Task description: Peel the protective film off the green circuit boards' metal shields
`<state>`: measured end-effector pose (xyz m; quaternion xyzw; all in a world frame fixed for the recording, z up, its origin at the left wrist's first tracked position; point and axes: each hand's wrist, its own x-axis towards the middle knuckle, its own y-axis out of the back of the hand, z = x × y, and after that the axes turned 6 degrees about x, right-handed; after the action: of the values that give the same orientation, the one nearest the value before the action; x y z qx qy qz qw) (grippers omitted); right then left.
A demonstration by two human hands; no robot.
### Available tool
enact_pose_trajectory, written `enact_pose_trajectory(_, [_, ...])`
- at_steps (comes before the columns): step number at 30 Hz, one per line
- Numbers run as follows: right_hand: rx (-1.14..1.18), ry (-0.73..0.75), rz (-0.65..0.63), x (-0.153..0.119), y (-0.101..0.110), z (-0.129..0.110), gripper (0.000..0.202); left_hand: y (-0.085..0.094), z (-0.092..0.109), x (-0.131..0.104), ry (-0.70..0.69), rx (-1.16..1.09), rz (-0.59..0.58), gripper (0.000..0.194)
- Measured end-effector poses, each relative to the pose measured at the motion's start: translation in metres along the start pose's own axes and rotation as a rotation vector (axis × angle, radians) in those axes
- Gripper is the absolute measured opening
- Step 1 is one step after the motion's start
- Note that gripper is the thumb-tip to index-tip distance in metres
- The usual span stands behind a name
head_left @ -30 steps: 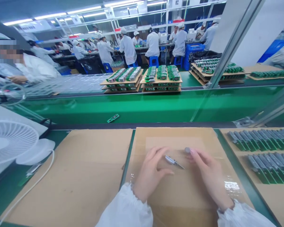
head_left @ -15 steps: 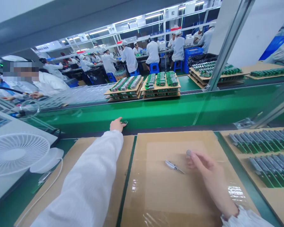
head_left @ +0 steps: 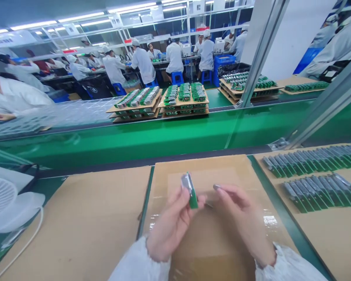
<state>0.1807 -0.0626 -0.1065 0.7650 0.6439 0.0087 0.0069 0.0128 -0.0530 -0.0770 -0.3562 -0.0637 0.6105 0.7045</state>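
Observation:
My left hand point(head_left: 174, 218) holds a green circuit board point(head_left: 192, 195) with a grey metal part along its upper side, tilted above the middle cardboard sheet point(head_left: 219, 246). To its right, my right hand point(head_left: 240, 210) pinches a small grey round piece point(head_left: 216, 187) between thumb and fingertip. The two hands are apart. Under and between them, the tip of a thin metal tool point(head_left: 210, 205) shows on the cardboard; the rest of it is hidden by my left hand.
Rows of boards point(head_left: 312, 191) lie on cardboard at the right. A fan point(head_left: 2, 203) and its white cable are at the left. Beyond the green conveyor belt point(head_left: 128, 136) are stacked board trays point(head_left: 184, 103). A slanted metal post point(head_left: 263, 50) rises at right; people in white sit beyond.
My left hand has come back from the green belt to above the middle cardboard, now with a board in it. My right hand still pinches the round piece. The view has shifted right.

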Motion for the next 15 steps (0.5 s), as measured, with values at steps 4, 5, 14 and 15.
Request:
enact_pose_trajectory(4, [-0.115,0.184,-0.094,-0.007,-0.001,-0.002,0.015,-0.006,-0.026,-0.01,0.1,-0.202,-0.081,0.047])
enact_pose_trajectory(5, [-0.126,0.22,-0.112,-0.009,-0.002,-0.002,0.015,-0.007,-0.029,-0.01,0.108,-0.223,-0.09,0.05])
enact_pose_trajectory(14, [-0.177,0.297,-0.182,-0.015,-0.005,-0.007,0.011,-0.002,-0.041,-0.009,0.079,-0.167,-0.166,0.055])
enact_pose_trajectory(15, [-0.179,0.319,-0.182,-0.016,-0.005,-0.007,0.012,-0.001,-0.042,-0.009,0.071,-0.148,-0.17,0.056])
